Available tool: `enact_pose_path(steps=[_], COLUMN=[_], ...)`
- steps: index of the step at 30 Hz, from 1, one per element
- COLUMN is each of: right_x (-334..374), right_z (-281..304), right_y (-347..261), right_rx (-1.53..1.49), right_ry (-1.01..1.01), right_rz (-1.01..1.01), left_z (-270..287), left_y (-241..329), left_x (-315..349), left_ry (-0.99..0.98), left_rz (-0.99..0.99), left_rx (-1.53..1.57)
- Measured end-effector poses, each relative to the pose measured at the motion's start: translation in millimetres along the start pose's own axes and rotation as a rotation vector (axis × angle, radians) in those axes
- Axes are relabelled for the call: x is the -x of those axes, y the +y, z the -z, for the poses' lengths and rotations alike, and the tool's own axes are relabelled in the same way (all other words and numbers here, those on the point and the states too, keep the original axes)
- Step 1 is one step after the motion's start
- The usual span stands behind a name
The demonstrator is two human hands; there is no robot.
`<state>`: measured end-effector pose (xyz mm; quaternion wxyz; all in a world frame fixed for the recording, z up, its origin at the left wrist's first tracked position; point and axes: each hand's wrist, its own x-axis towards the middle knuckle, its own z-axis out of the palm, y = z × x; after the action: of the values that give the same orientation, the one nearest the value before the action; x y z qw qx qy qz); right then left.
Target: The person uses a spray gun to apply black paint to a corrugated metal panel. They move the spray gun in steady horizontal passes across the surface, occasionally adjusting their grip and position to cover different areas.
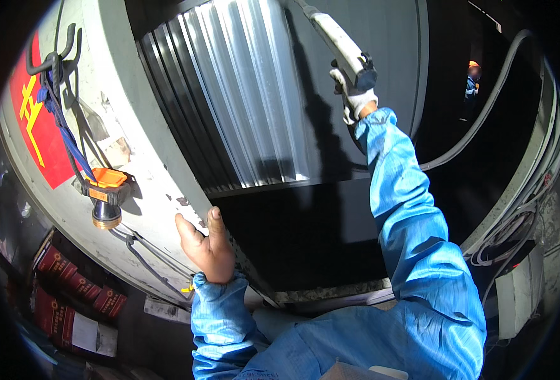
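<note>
My right hand (354, 96), in a whitish work glove, is raised ahead of me. Its fingers wrap round a long white spray gun (337, 39), whose dark rear end faces me while its front end runs up out of view. From behind that hand a grey hose (466, 140) loops away to the right. Bare and lower on the left, my left hand (210, 248) has its fingers up and thumb apart, with nothing in it. It is beside the edge of a white painted wall (147, 145); whether it touches cannot be told. A ribbed shiny metal panel (242, 95) stands in front.
On the left wall, a headlamp (107, 179) with a blue strap hangs from a hook (52, 54) near a red sign (36, 107). Red boxes (55, 310) lie low left. Bundled cables (514, 221) hang right. Another person (471, 85) in orange headgear stands far right.
</note>
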<state>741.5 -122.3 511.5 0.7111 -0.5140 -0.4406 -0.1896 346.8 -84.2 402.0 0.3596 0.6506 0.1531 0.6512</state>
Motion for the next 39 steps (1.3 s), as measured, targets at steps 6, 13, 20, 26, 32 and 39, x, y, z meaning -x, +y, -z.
enact_pose_path(steps=[6, 13, 20, 26, 32, 39], right_x=[53.7, 117.5, 173.8, 225.7, 265.6, 302.7], right_z=[21.2, 42.4, 58.2, 71.5, 76.3, 78.2], right_y=[33.3, 50.7, 36.5, 58.5, 65.1, 82.4], right_rx=[0.064, 0.061, 0.054, 0.108, 0.034, -0.012], right_ry=[-0.001, -0.023, -0.031, -0.058, -0.030, -0.026], right_rz=[-0.046, -0.101, -0.265, -0.290, -0.481, -0.593], left_z=[-0.7, -6.8, -4.1, -3.6, -1.7, -1.8], left_y=[-2.7, -3.3, -10.1, -15.4, -16.3, -21.1], left_x=[0.3, -1.8, -2.0, -2.1, -3.2, -3.5], left_ry=[0.000, 0.065, 0.075, 0.076, 0.089, 0.100], left_rz=[-0.002, -0.092, -0.136, -0.161, -0.199, -0.181], left_rx=[-0.012, 0.006, -0.046, -0.049, -0.176, -0.170])
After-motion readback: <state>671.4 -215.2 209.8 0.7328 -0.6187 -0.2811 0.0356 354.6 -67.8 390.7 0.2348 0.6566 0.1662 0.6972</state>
